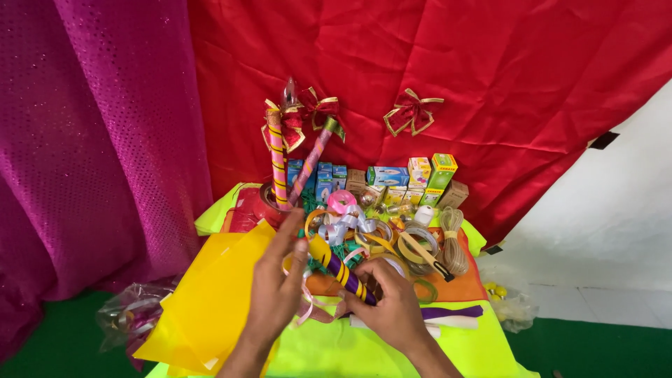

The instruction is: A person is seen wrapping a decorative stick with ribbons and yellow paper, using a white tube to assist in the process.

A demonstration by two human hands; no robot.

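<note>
Holding a purple stick wound with yellow ribbon (341, 269), the right hand (393, 308) is closed around its lower end while the left hand (278, 283) pinches the upper tip between thumb and fingers. The stick lies slanted between the two hands, just above the heap of ribbon rolls (364, 227) in the middle of the table (336, 350). To wrap it well, my judgement is that the right hand should keep a firm hold so the stick cannot spin, and the left should keep the ribbon end pressed flat at the tip so the spiral stays evenly spaced.

A red pot (269, 203) behind the hands holds two finished striped sticks (280, 161), leaning apart and topped with red bows. Small cardboard boxes (402, 178) stand in a row at the back; their contents cannot be seen. A clear plastic bag (129, 315) lies at the left with something shiny inside.
</note>
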